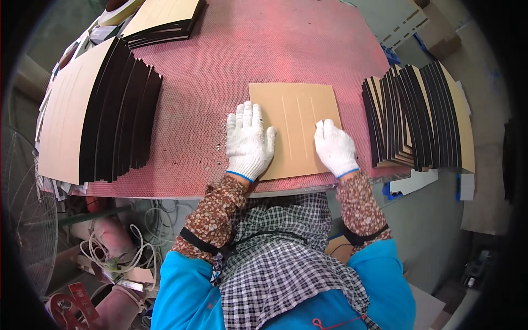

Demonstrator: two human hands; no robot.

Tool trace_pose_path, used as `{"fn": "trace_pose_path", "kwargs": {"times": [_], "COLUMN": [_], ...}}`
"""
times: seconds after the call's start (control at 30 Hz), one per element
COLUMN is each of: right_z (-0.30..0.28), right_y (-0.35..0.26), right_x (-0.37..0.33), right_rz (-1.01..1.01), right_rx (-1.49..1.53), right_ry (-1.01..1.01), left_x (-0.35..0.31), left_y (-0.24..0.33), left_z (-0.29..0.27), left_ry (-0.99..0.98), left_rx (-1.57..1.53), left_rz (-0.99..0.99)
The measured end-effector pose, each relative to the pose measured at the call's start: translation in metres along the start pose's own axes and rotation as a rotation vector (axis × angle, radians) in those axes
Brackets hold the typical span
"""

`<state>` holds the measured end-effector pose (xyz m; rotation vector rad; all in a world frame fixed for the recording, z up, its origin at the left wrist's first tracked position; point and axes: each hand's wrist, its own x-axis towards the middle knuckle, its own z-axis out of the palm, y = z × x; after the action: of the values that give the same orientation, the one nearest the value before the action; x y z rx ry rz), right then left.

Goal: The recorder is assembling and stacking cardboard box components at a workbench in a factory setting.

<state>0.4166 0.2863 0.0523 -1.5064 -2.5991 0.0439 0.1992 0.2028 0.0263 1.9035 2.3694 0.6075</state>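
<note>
A tan cardboard sheet (294,110) with several thin parallel crease lines lies on the pink table in front of me. My left hand (248,140), in a white knitted glove, rests flat over the sheet's left edge, fingers stretched out and pointing away from me. On the sheet's right side is my right hand (335,147), also gloved, its fingers curled and pressed together against the surface. Whatever is pinched at those fingertips, if anything, is too small to make out.
Tall stacks of dark-edged tan sheets stand on the left (69,115) and right (454,118) of the pink mesh-patterned table (264,44). Another stack (162,19) lies at the far left. Below the table on the left are loose hoses (118,258) and a wire fan guard (33,209).
</note>
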Motion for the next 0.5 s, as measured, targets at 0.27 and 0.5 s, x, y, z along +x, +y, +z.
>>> {"fn": "trace_pose_path", "kwargs": {"times": [0.27, 0.5], "right_z": [0.01, 0.009], "right_y": [0.012, 0.014], "right_x": [0.079, 0.073], "right_rz": [-0.004, 0.015], "right_rx": [0.051, 0.122], "right_ry": [0.028, -0.011], "left_x": [-0.001, 0.0], "left_y": [-0.002, -0.004], "left_z": [0.004, 0.005], "left_ry": [0.03, 0.04], "left_rx": [-0.017, -0.047], "left_rz": [0.014, 0.014]}}
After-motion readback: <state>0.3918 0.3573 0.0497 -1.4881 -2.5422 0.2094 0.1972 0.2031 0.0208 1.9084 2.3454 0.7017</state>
